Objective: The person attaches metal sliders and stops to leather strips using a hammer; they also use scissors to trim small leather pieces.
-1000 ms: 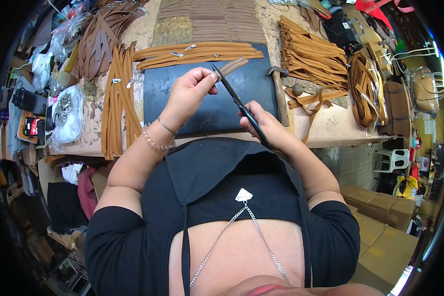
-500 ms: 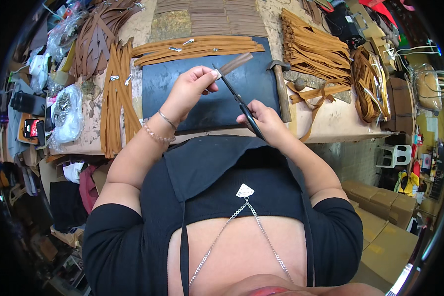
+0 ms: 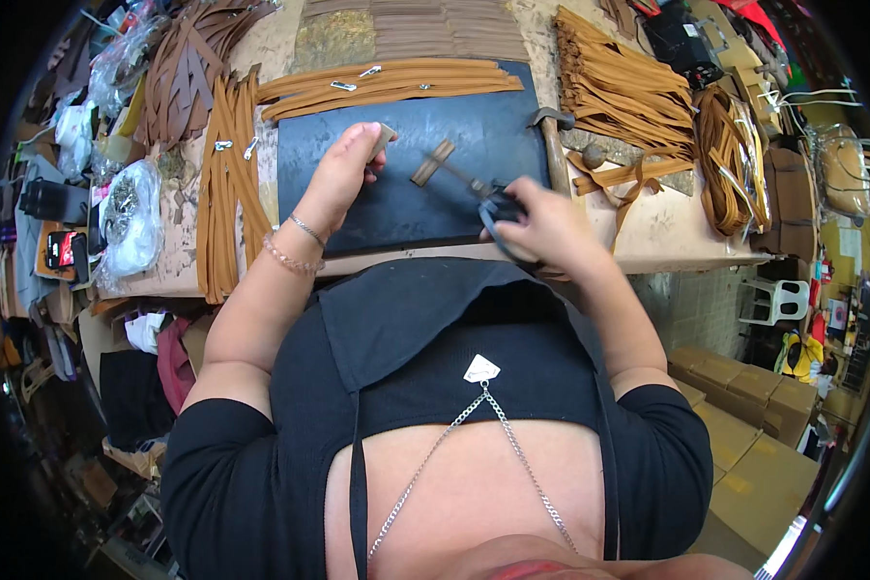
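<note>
My left hand is closed over the left part of a black work mat, pinching a short piece of brown strip between thumb and fingers. In my right hand are the black-handled scissors, slightly blurred, with their blades pointing up and left. A separate brown strip offcut is at the blade tips, over the mat; whether it lies on the mat or is in mid-air, I cannot tell. The two hands are apart.
Long tan zipper tapes with metal sliders lie along the mat's far edge, and more tapes to its left. A hammer rests at the right edge. Bundled tan zippers lie beyond it. Brown strips are heaped far left.
The long brown strip has been cut; an offcut now shows apart from the piece in my left hand. My left hand moved left, and the scissors swung lower and right.
</note>
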`<state>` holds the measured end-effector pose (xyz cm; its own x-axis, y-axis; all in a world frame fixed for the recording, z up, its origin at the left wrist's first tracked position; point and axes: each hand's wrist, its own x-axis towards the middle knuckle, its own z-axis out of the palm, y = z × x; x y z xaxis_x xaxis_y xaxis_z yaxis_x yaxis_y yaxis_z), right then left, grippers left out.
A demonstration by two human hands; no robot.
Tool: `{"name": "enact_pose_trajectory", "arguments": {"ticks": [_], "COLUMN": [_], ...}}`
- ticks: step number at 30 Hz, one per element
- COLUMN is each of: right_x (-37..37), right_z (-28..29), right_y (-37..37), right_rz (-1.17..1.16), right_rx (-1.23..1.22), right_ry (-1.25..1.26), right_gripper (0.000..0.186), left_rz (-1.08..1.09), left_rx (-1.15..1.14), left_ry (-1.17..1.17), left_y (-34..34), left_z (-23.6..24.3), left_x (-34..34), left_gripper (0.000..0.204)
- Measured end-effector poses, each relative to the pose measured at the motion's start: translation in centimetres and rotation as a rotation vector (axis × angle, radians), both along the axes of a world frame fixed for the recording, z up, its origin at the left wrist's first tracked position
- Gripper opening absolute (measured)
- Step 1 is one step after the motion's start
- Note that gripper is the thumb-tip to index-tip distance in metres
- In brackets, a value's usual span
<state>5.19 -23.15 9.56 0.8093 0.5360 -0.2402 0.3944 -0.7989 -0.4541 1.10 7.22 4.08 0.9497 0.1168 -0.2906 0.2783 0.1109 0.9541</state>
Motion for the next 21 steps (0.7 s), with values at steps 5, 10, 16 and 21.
{"name": "enact_pose_trajectory", "arguments": {"ticks": [5,10,16,21], "right_x": [4.8,7.9,6.3,2.2], "right_z": [-0.5,-4.1,-3.8,-4.4], "right_y": [-5.3,-11.5,-3.4,4.4], "right_rz": [-0.35,-0.432,-0.289,-0.202], "right_rx": [0.033,-0.075,0.625,1.033], "right_ry": [-0.265,-0.386,-0.011,0.845], "right_gripper": [0.047,0.044,0.033,0.024], "left_rz": [-0.061,-0.101,-0.161,-0.215], "left_rx": [0.003,-0.03,-0.052,-0.086], "left_ry": [0.029,-0.002,-0.172,-0.248], "left_y": [0.4,-0.8,-3.1,-5.6], "left_z": [0.5,2.0,2.1,1.2], "left_x": [-0.4,-0.4,0.3,0.0], "left_gripper": [0.043,0.038,0.037,0.034]}}
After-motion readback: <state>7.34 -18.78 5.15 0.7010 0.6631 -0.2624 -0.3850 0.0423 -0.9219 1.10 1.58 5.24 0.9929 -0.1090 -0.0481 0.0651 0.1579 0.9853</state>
